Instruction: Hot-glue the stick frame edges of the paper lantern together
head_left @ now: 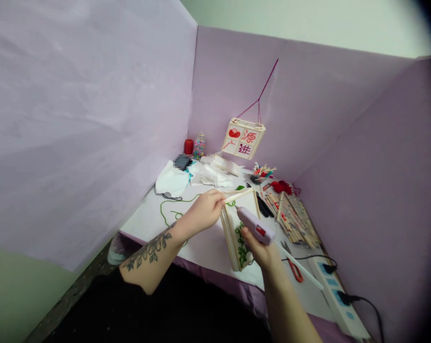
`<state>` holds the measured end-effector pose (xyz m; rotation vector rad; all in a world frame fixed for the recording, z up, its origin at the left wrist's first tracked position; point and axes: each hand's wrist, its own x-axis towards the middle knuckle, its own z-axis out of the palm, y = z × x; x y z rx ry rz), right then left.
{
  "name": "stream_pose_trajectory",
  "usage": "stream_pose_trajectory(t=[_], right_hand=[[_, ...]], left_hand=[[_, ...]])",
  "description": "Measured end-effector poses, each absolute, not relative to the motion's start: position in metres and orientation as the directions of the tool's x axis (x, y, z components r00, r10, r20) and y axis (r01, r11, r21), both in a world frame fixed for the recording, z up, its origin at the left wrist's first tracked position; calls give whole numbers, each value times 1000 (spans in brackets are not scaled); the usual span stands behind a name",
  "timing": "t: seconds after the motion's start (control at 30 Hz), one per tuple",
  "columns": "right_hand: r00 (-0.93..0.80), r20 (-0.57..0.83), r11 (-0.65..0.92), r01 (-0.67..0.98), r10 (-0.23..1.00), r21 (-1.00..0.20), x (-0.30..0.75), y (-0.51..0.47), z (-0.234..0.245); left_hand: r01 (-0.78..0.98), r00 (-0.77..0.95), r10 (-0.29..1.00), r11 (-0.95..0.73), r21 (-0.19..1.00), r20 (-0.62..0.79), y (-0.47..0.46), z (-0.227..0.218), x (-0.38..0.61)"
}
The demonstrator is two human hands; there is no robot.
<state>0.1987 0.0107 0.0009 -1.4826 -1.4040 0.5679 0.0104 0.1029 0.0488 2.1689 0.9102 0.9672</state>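
My left hand is closed, fingers pinched at the upper left corner of a paper-covered box with a wooden-stick frame. Whether the fingers also hold green cord there is hidden. Green cord is laid in curls down the box's white face, and a small loop shows near my left fingertips. In my right hand is a pale lilac hot glue gun, its nozzle pointing at that loop without clear contact. A white glue stick sticks out of the gun's rear. More green cord trails over the table to the left.
A similar paper box with characters hangs from purple cord. Behind are crumpled white paper, a bead jar and a red spool. At right lie wooden sticks, orange-handled scissors and a power strip.
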Motion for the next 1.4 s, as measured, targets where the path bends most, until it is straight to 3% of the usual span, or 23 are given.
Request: stream_pose_trajectory(t=[0.17, 0.27, 0.4, 0.7, 0.9, 1.07, 1.2, 1.4], right_hand=[[130, 322, 221, 492, 938, -842, 200, 15, 2], [125, 280, 197, 452, 952, -870, 201, 15, 4], [166, 195, 130, 337, 967, -932, 203, 11, -1], [82, 180, 176, 59, 980, -983, 217, 10, -22], [-73, 131, 124, -90, 989, -988, 215, 2, -9], [104, 137, 147, -91, 985, -985, 208, 5, -10], [148, 154, 164, -61, 977, -985, 204, 10, -16], [82, 194, 163, 291, 978, -943, 205, 15, -17]], left_hand=[[340, 496, 763, -609, 716, 413, 103, 47, 10], [334, 498, 766, -603, 725, 407, 102, 48, 9], [349, 490, 786, -573, 742, 376, 102, 49, 8], [347, 447, 829, -508, 789, 337, 104, 45, 7], [349, 448, 834, -496, 795, 323, 105, 44, 7], [359, 434, 832, -512, 780, 346, 104, 43, 7], [369, 439, 824, -530, 763, 359, 102, 43, 7], [368, 438, 813, -552, 748, 384, 101, 44, 9]])
